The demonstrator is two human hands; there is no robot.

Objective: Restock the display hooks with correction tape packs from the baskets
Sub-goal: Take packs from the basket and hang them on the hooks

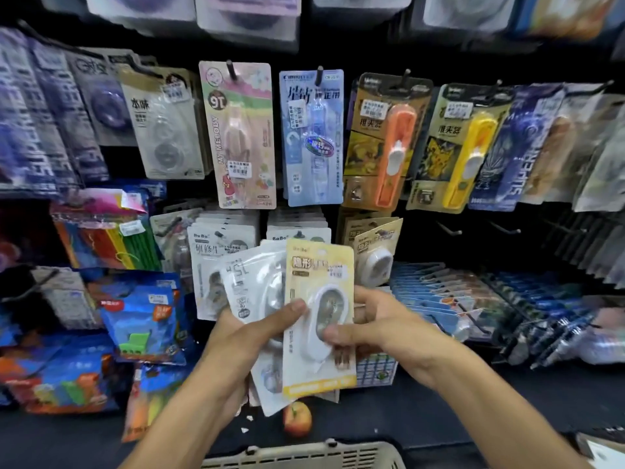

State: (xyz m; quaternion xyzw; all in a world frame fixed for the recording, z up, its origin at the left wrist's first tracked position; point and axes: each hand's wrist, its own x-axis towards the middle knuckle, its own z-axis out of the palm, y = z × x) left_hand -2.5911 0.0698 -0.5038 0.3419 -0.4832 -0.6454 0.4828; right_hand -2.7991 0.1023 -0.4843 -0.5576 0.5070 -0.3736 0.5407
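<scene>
My left hand [250, 336] grips a fanned stack of correction tape packs [253, 292], thumb pressed on the front one. That front pack is yellow [319, 265] with a white oval tape dispenser behind clear plastic. My right hand [368, 326] pinches the yellow pack by its right side, thumb on the dispenser. Both hands are held in front of the lower row of display hooks. A hook just behind carries matching yellow packs [375, 252]. Two bare hooks [449, 229] stick out to the right of it.
Hanging packs fill the upper hooks: a pink pack [241, 137], a blue pack [313, 137], an orange pack [389, 140] and a yellow pack [463, 147]. A beige basket's rim [304, 456] lies at the bottom. A peach-shaped item [297, 418] sits below the hands.
</scene>
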